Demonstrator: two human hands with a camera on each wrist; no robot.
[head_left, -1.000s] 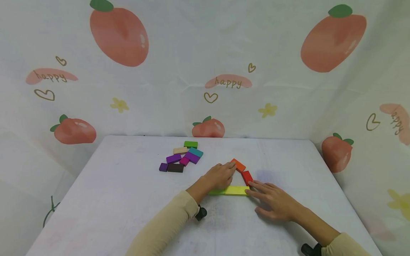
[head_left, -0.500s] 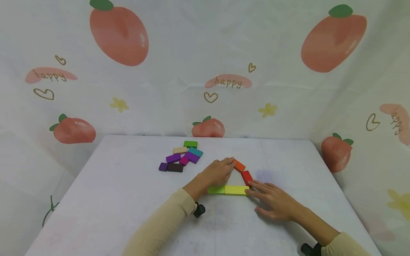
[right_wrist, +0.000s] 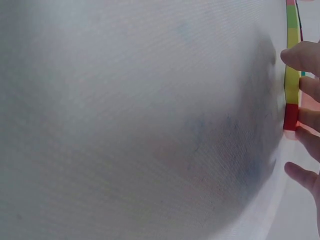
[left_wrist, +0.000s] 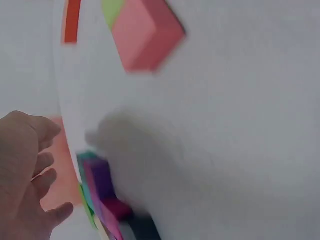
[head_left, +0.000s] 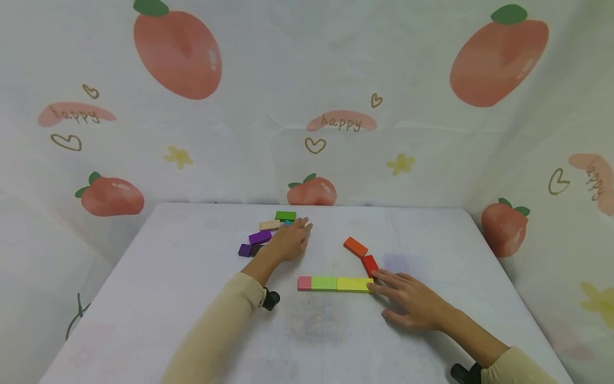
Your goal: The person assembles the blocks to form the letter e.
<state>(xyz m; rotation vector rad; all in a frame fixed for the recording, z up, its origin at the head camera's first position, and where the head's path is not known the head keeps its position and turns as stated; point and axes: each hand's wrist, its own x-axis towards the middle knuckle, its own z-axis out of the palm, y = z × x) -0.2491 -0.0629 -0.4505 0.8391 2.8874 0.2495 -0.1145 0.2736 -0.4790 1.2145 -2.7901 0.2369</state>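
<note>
My left hand [head_left: 290, 242] hovers over a pile of coloured wooden blocks, fingers loosely bent and holding nothing. It covers part of the pile; a teal block [head_left: 288, 223] peeks out beside its fingers, and the left wrist view shows a purple block [left_wrist: 102, 180] near the thumb. My right hand [head_left: 408, 301] lies flat at the right end of a block row, fingertips touching a red block [head_left: 370, 264] and a yellow block [head_left: 352, 285]. Left of the yellow one lie a light green block [head_left: 323, 284] and a pink block [head_left: 304, 284]. An orange block [head_left: 355, 247] slants from the red block's far end.
Around the left hand lie a green block [head_left: 285, 215], a beige block [head_left: 269, 225], a purple block [head_left: 260, 237], a small dark purple block [head_left: 244, 250] and a partly covered dark brown block [head_left: 257, 250]. The white table [head_left: 158, 298] ends at a patterned curtain [head_left: 249, 160].
My left hand has left the orange block and moved left to the pile, uncovering the pink block and the light green block. The right hand has stayed in place.
</note>
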